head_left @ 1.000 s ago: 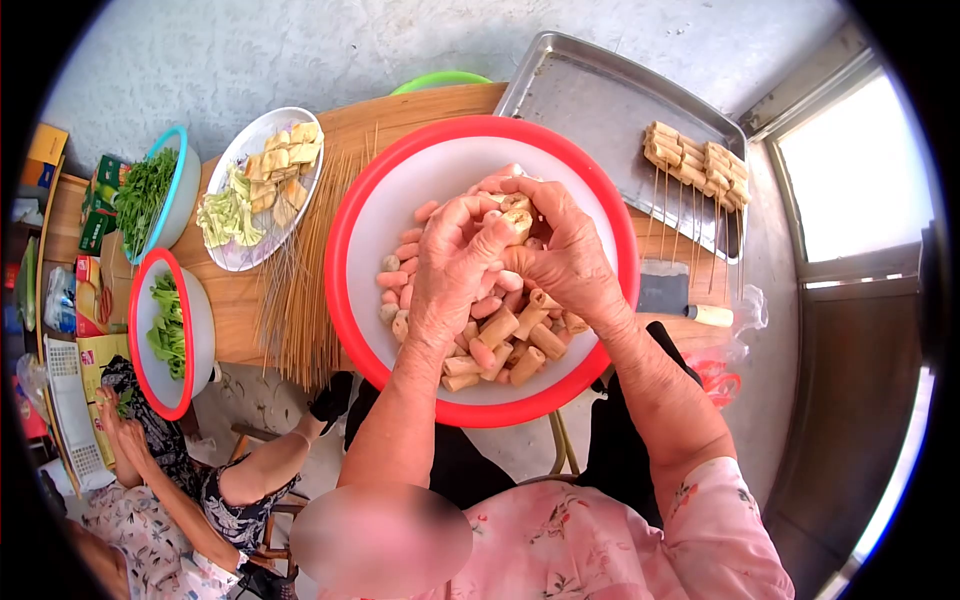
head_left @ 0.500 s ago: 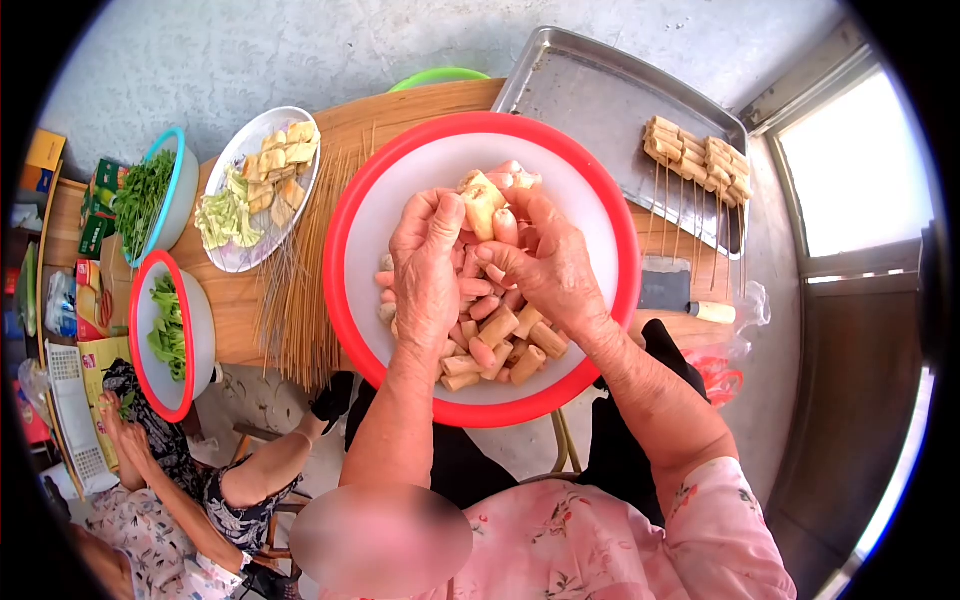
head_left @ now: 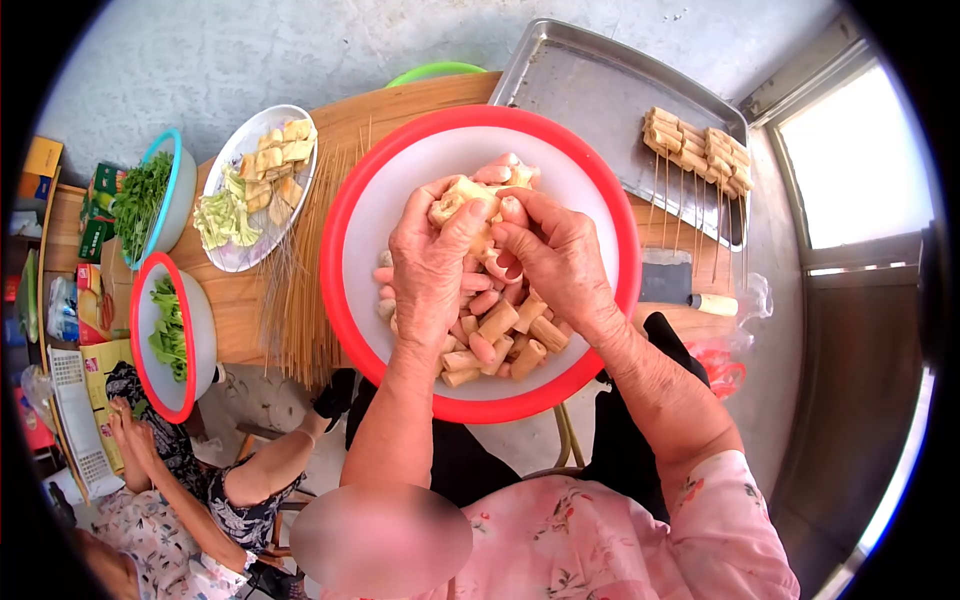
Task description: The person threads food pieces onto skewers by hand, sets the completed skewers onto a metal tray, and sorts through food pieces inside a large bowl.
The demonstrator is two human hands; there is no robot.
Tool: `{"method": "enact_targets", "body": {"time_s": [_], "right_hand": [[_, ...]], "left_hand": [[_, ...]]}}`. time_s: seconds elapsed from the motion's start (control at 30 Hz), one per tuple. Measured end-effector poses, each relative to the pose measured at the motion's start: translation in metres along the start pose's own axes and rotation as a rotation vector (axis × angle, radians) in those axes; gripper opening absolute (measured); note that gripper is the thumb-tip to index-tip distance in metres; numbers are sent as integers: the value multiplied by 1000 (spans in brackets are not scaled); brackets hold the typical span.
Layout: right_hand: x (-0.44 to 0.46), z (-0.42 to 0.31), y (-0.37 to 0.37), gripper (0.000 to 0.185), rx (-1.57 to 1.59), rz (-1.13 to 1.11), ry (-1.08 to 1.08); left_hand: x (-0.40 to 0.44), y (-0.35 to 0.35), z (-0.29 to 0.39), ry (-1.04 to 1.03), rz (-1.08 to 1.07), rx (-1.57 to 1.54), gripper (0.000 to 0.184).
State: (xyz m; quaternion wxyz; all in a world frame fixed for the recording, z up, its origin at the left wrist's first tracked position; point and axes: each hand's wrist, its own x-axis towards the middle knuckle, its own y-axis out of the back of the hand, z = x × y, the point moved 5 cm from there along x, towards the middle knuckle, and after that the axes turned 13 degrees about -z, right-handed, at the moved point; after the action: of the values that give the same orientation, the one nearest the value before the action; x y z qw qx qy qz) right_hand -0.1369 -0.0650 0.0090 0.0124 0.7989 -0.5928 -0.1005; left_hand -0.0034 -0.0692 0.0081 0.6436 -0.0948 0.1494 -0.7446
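Both hands work above a white basin with a red rim (head_left: 332,250). My left hand (head_left: 425,265) is closed around a pale yellow folded piece (head_left: 460,193), which looks like a tofu skin roll. Between the thumb and fingers of my right hand (head_left: 565,260) is a small pink sausage (head_left: 513,212), close beside the yellow piece. Below the hands, the basin holds more small sausages (head_left: 483,303) and cut brown rolls (head_left: 530,360). Further sausages (head_left: 492,173) lie beyond my fingertips. The palms hide part of the pile.
Bamboo skewers (head_left: 300,310) lie left of the basin, near an oval plate (head_left: 212,185) of cut food. Skewered rolls (head_left: 695,150) rest on a metal tray (head_left: 590,80). A cleaver (head_left: 665,283) lies at right. Another person's hands (head_left: 135,440) are at lower left, by a greens basin (head_left: 205,330).
The yellow piece has shifted left, deeper into my left hand. My right hand has moved slightly, and the sausage now sits higher between its fingers.
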Motion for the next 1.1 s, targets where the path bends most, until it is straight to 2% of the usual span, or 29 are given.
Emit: {"method": "enact_targets", "body": {"time_s": [0.1, 0.13, 0.17, 0.23, 0.3, 0.33, 0.43, 0.47, 0.5, 0.57, 0.63, 0.67, 0.7, 0.77, 0.8, 0.9, 1.1], "right_hand": [[2, -5, 5, 31, -3, -89, 111], [5, -2, 6, 31, -3, -90, 112], [7, -3, 8, 31, -79, -48, 205], [5, -8, 10, 31, -157, -2, 296], [6, -5, 5, 34, 132, -103, 164], [5, -4, 3, 34, 132, -102, 164], [3, -2, 3, 37, 43, 20, 166], [-1, -11, 3, 38, -224, 127, 296], [-6, -21, 1, 40, -492, 232, 424], [-10, -25, -3, 39, -479, 206, 483], [-11, -25, -6, 39, -330, 137, 470], [-11, -21, -3, 34, -194, 111, 382], [-10, -21, -1, 34, -194, 110, 385], [-2, -10, 8, 29, 260, 97, 306], [4, -3, 8, 26, 337, 42, 270], [4, 0, 3, 27, 453, -2, 150], [8, 11, 3, 28, 306, 28, 310]], "left_hand": [[0, -3, 2, 7, -40, -118, 42], [0, -3, 2, 43, -63, -171, 43], [-1, 0, 3, 42, -63, -171, 43], [-2, -5, 3, 99, -254, -274, 49], [0, -9, 0, 106, -281, -239, 51], [0, -11, -1, 112, -306, -204, 54], [-1, -5, -10, 190, -214, -166, 55], [-1, -4, -13, 216, -184, -154, 55], [2, -10, -11, 143, -262, -249, 55], [3, -14, -5, 69, -340, -341, 55], [2, -15, -2, 73, -325, -393, 52], [2, -13, -2, 72, -325, -391, 52], [2, -9, -3, 52, -311, -430, 52], [3, -6, -6, 29, -300, -470, 52], [3, -5, -7, 12, -291, -437, 53], [0, -8, -6, 39, -278, -382, 55], [0, -18, -6, 108, -283, -205, 57]]}}
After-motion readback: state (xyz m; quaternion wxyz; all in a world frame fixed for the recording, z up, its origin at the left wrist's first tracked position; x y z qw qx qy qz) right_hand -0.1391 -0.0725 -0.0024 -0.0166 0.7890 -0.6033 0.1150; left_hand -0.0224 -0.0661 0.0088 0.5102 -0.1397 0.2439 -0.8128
